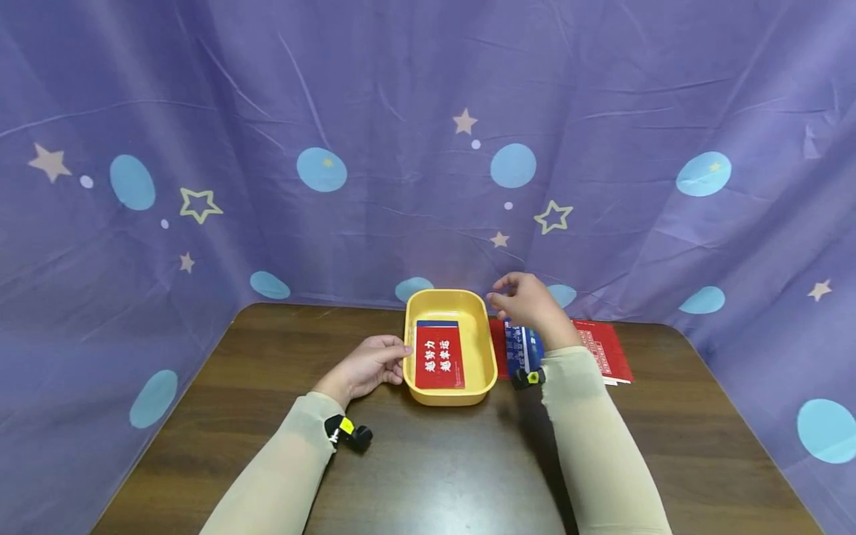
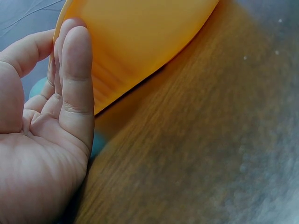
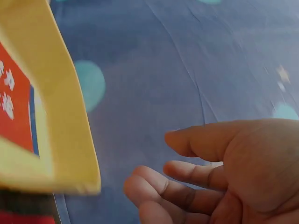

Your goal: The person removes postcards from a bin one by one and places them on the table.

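Note:
A yellow plastic tray stands on the table. Inside it lies a red booklet with white characters, over a blue one that shows only along its edge. My left hand holds the tray's left rim, thumb at the lip and fingers along the outer wall. Past the tray's right far corner, my right hand hovers with loosely curled fingers and nothing between them. The right wrist view shows this hand apart from the tray's edge.
Right of the tray, partly under my right arm, lie a blue booklet and a red booklet, with another red piece beside the tray. A purple curtain with stars and dots rises behind the wooden table.

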`<action>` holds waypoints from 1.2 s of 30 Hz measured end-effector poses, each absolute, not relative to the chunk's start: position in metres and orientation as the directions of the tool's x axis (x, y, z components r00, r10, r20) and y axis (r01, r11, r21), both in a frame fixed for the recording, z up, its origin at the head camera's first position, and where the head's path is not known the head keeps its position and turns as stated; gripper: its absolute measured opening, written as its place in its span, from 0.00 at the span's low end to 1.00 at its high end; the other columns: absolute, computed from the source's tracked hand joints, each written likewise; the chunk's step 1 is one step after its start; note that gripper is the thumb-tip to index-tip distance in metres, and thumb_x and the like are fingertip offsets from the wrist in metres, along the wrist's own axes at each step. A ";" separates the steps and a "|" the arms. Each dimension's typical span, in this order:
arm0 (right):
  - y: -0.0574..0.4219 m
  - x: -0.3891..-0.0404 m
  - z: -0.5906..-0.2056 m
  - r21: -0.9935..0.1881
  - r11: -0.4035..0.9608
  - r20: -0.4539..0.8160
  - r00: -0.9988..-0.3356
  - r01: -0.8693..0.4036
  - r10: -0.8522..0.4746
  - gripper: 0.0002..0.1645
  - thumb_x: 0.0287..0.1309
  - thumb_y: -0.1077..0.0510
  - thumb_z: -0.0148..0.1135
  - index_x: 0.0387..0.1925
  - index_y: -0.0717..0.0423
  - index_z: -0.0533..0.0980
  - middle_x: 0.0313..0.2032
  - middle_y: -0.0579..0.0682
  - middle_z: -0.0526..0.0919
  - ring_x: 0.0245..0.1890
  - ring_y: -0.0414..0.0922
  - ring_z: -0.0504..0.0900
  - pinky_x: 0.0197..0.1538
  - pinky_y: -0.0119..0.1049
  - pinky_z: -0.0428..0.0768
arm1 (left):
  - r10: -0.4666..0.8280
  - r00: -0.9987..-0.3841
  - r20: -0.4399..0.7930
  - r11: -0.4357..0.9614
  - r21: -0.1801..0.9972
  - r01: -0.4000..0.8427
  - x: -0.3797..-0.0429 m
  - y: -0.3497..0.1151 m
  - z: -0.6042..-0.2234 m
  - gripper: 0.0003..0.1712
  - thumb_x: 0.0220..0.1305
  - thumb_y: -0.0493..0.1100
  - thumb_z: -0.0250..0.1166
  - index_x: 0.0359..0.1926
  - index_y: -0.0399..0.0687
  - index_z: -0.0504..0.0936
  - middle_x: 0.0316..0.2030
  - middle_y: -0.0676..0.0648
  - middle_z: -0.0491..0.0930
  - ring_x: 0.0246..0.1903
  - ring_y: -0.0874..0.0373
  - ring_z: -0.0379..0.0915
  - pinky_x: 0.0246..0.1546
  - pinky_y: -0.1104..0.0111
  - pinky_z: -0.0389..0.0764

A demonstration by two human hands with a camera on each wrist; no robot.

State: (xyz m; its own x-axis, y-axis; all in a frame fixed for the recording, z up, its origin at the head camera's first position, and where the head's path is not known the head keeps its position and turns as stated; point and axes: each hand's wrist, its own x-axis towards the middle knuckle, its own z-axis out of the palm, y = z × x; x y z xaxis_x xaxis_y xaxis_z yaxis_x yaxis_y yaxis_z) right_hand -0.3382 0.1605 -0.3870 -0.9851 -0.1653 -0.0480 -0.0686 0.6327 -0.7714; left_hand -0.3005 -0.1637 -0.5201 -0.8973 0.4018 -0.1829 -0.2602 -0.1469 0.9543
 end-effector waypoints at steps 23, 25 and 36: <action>0.057 -0.375 -0.430 -0.330 0.943 -0.372 -0.911 -0.048 -0.177 0.31 0.54 0.36 0.81 0.36 0.62 0.88 0.32 0.59 0.93 0.22 0.49 0.88 0.24 0.39 0.88 | 0.426 -0.888 -0.175 -0.156 0.952 -0.262 -0.301 -0.166 -0.519 0.06 0.74 0.38 0.66 0.37 0.41 0.80 0.21 0.50 0.82 0.19 0.61 0.80 0.22 0.73 0.87; 0.052 -0.371 -0.431 -0.305 0.950 -0.357 -0.918 -0.060 -0.173 0.34 0.51 0.33 0.82 0.36 0.60 0.86 0.32 0.55 0.93 0.26 0.48 0.89 0.31 0.40 0.90 | 0.426 -0.888 -0.172 -0.154 0.954 -0.259 -0.301 -0.166 -0.519 0.06 0.74 0.38 0.66 0.38 0.41 0.80 0.21 0.50 0.82 0.20 0.62 0.80 0.22 0.73 0.87; 0.045 -0.362 -0.440 -0.229 0.956 -0.229 -0.944 -0.183 -0.236 0.33 0.43 0.39 0.88 0.41 0.59 0.86 0.37 0.49 0.90 0.37 0.45 0.86 0.49 0.39 0.89 | 0.425 -0.889 -0.169 -0.159 0.953 -0.257 -0.301 -0.165 -0.521 0.06 0.74 0.37 0.65 0.36 0.43 0.81 0.21 0.50 0.82 0.19 0.62 0.80 0.22 0.73 0.88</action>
